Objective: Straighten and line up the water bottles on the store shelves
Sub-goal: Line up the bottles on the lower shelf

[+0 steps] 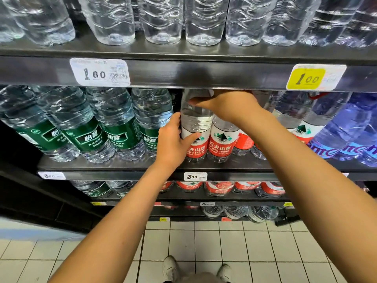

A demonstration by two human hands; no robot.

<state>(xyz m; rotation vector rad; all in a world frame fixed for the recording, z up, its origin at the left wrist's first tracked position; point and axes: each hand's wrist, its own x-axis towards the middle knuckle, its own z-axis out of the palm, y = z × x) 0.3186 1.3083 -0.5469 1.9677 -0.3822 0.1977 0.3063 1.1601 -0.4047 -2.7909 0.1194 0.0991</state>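
Note:
A large clear water bottle with a red and white label (196, 127) stands at the front of the middle shelf (114, 164). My left hand (175, 139) grips its left side at label height, thumb across the front. My right hand (226, 103) reaches over from the right and holds the bottle's shoulder near the top. A second red-label bottle (221, 139) stands touching it on the right, with more red-label bottles behind my right forearm. Green-label bottles (89, 127) fill the shelf's left part.
The shelf above carries a row of clear bottles (161, 19) and price tags 1.60 (100, 72) and 1.00 (315, 77). Blue bottles (346, 135) stand at the right. Lower shelves hold more bottles. White floor tiles (204, 242) and my shoes lie below.

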